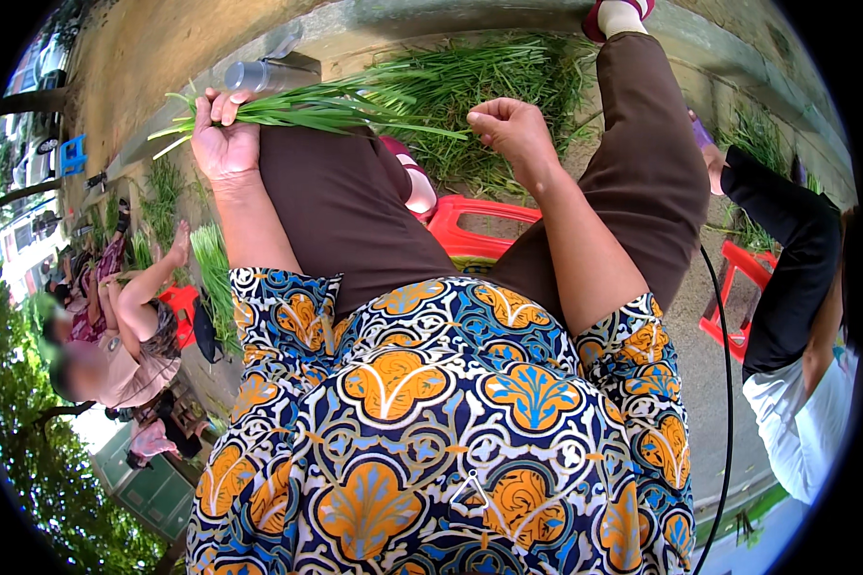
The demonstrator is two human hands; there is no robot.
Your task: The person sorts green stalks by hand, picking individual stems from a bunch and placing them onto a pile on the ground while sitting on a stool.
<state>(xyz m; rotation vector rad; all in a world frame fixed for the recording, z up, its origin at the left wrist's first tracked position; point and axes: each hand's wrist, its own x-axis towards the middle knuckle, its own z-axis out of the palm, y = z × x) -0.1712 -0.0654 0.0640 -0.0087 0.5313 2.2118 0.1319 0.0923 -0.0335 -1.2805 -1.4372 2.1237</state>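
My left hand (225,146) is closed around a small bunch of green chives (321,107), with the pale stem ends sticking out on its left. The long leaves stretch to the right above my left thigh. My right hand (520,142) is pinched shut near the tip of one leaf. Whether a thin piece sits between those fingertips is too small to tell. Beyond both hands, a large heap of chives (508,81) lies on the ground, with loose blades and brown scraps around it.
A clear lidded cup (249,77) is by the kerb (403,21), beyond my left hand. Between my legs shows a red plastic stool (479,213). One person (786,220) sits close on the right by another red stool (738,297); several people sit at left near more chives (216,278).
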